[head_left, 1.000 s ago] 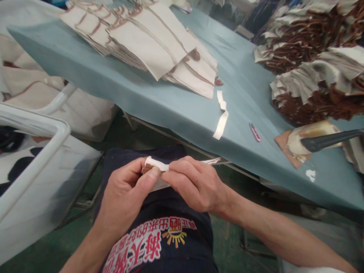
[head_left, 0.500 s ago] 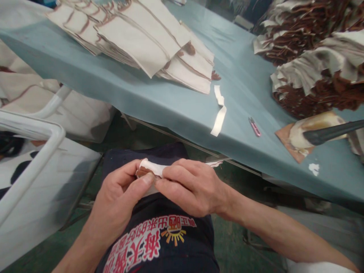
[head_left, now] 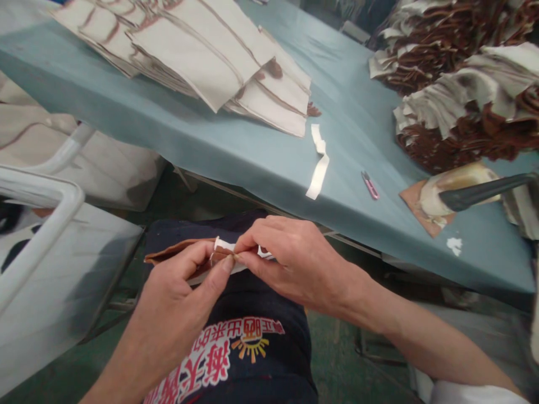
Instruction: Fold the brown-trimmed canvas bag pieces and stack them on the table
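Observation:
Over my lap, both hands pinch one brown and white leather piece (head_left: 224, 250), brown on one face and pale on the other. My left hand (head_left: 185, 286) is closed on it, thumb pressing on the brown side near a seam; a brown flap sticks out to the left behind the fingers. My right hand (head_left: 290, 258) grips its pale edge with thumb and forefinger, the fingertips almost meeting those of the left. Part of the piece is hidden under the fingers. Below lies a dark apron (head_left: 252, 314) with printed lettering and a sun.
On the blue-covered table (head_left: 261, 157) lie stacked pale panels (head_left: 185, 50), a white strip (head_left: 319, 163), pink thread snips (head_left: 370, 186) and a glue pot (head_left: 440, 193) with a dark handle. Brown and white piles (head_left: 458, 112) stand at right. A white metal frame (head_left: 71, 196) is at left.
My right hand has shifted from lying over the piece to a fingertip pinch at its edge. More of the brown flap now shows left of my left hand. The view has moved slightly.

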A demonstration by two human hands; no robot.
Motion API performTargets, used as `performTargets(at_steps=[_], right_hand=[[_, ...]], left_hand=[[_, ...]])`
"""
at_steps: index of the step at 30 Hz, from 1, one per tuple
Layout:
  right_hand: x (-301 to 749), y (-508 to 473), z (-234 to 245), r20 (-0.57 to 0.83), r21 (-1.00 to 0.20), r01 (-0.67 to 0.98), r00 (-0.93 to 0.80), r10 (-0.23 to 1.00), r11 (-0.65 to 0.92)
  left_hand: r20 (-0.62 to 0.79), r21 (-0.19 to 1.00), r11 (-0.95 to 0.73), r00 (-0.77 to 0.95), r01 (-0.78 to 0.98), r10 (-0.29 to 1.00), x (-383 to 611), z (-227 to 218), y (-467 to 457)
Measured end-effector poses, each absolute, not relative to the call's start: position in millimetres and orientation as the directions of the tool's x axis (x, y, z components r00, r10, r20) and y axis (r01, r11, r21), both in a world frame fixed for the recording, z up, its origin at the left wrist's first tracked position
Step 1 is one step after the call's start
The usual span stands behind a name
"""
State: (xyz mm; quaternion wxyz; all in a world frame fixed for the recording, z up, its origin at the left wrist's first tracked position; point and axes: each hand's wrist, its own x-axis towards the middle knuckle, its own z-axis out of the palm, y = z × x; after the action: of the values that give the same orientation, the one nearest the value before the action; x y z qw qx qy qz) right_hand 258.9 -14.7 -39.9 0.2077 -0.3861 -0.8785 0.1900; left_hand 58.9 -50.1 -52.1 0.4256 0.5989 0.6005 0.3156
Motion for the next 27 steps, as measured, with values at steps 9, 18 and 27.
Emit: performTargets(at_steps=[9, 18, 27], right_hand=[[249.4, -9.3, -30.4, 0.045, -0.303, 0.678, -0.692, 0.721, 0.670], [242.9, -0.8, -45.7, 0.132, -0.436, 0.640, -0.650, 0.748, 0.633], [238.0, 9.6, -25.3, -0.116, -0.310, 0.618, -0.779, 0.617, 0.722]], left_hand=[[-0.119, 0.863, 0.070, 0.067, 0.500, 0.991, 57.6, -69.0, -59.3], [-0.077, 0.859, 0.088, -0.044, 0.503, 0.996, 68.4, -63.2, -51.2], [-0.042, 0.826, -0.010, 0.079, 0.563, 0.996, 62.4, -74.8, -49.5]])
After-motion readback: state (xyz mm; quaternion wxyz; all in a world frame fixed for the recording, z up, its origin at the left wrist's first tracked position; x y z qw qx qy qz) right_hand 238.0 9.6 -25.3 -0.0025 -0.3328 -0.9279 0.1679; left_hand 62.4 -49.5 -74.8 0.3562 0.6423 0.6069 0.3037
